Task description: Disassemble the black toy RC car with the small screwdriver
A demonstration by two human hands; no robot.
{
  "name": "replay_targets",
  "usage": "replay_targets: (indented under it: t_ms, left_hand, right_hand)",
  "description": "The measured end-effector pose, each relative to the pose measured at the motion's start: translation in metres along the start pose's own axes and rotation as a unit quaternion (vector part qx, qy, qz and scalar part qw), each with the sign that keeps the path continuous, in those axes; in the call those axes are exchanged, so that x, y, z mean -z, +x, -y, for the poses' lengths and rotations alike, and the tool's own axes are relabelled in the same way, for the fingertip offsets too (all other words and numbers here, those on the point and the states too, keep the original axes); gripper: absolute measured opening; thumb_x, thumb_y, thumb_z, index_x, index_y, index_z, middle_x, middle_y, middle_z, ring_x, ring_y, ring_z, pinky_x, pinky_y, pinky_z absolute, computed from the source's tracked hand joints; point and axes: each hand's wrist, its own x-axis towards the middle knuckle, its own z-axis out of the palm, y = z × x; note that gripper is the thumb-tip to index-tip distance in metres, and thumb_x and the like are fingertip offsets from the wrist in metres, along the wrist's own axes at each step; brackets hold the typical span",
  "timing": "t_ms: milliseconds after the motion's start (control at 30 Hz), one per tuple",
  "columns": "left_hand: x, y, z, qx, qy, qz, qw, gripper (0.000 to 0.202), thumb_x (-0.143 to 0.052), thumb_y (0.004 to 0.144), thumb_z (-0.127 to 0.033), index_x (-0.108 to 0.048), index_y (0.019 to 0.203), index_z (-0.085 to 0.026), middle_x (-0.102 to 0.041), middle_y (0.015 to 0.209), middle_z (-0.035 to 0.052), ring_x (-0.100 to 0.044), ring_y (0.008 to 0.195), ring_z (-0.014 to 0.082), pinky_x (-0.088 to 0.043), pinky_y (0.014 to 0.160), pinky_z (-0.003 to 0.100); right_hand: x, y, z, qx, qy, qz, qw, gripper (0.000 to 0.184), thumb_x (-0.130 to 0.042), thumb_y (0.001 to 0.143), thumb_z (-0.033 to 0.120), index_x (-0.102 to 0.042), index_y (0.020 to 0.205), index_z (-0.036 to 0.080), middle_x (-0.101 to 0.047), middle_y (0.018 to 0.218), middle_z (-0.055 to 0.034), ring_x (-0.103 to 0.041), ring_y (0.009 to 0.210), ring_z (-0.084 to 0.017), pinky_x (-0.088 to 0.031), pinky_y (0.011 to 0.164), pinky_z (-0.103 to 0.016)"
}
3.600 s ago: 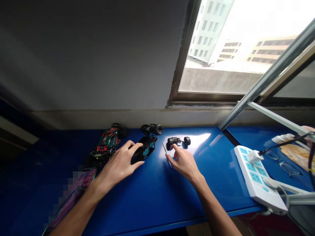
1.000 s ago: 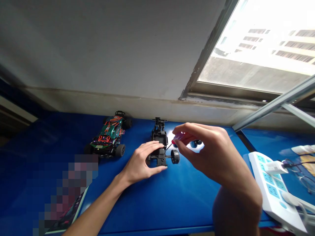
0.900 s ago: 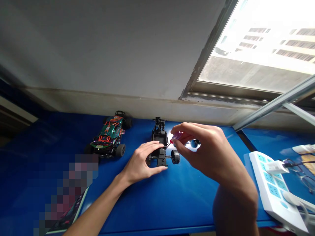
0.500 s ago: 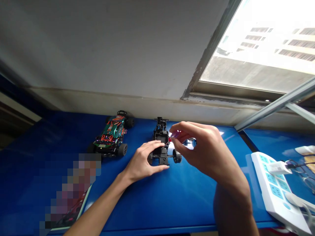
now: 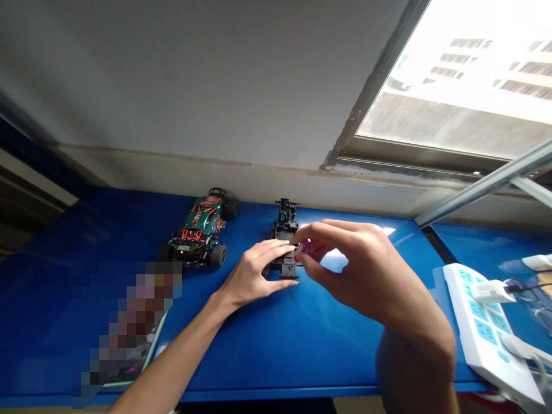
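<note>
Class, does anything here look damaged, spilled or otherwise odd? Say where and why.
Blocky pixels mask much of the flat item at lower left, obscuring it. The wall edge beside the window frame looks ragged. No spill shows around the black chassis.

Left hand [image 5: 252,271] curves in a loose C; right hand [image 5: 356,256] arches beside it, pinching.

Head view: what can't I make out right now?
All in the head view:
Black plastic chassis: left side partly hidden by the left hand.
Slim purple-handled screwdriver: handle partly covered by the right hand; tip contact too small to tell.
Flat pale-edged sheet: mostly pixelated.
White plastic item: cut off by the right edge.
</note>
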Motion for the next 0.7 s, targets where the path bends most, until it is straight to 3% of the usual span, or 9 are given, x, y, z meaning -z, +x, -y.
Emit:
replay_targets:
  t_ms: [400,600,700]
  left_hand:
    - [-0.002,0.005,-0.004,0.002,0.000,-0.027,1.000,0.058,-0.087,0.085,-0.040,-0.068,0.137,-0.024,-0.074,0.134,0.0104,-0.071,0.124,0.0312,-0.059,0.110,0.049]
    - [0.000,0.007,-0.005,0.024,-0.007,-0.042,0.999,0.056,-0.088,0.083,-0.038,-0.070,0.134,-0.022,-0.075,0.133,0.0119,-0.071,0.122,0.0300,-0.060,0.108,0.049]
    - [0.000,0.006,-0.004,0.023,-0.004,-0.043,0.999,0.056,-0.089,0.083,-0.038,-0.071,0.133,-0.021,-0.075,0.132,0.0120,-0.072,0.122,0.0303,-0.060,0.108,0.048]
  right_hand:
    - [-0.003,0.000,0.003,-0.020,-0.070,0.017,0.997,0.014,-0.059,0.094,0.010,-0.066,0.091,0.022,-0.068,0.082,-0.0004,-0.058,0.063,-0.012,-0.041,0.061,-0.025]
    - [-0.010,0.001,0.001,-0.048,-0.147,0.089,0.984,0.019,-0.051,0.095,0.010,-0.049,0.082,0.023,-0.063,0.072,0.0007,-0.048,0.056,-0.013,-0.032,0.058,-0.029]
    - [-0.014,0.003,0.001,-0.054,-0.195,0.093,0.975,0.020,-0.049,0.102,0.021,-0.047,0.083,0.025,-0.059,0.064,0.0020,-0.041,0.051,-0.014,-0.024,0.055,-0.031]
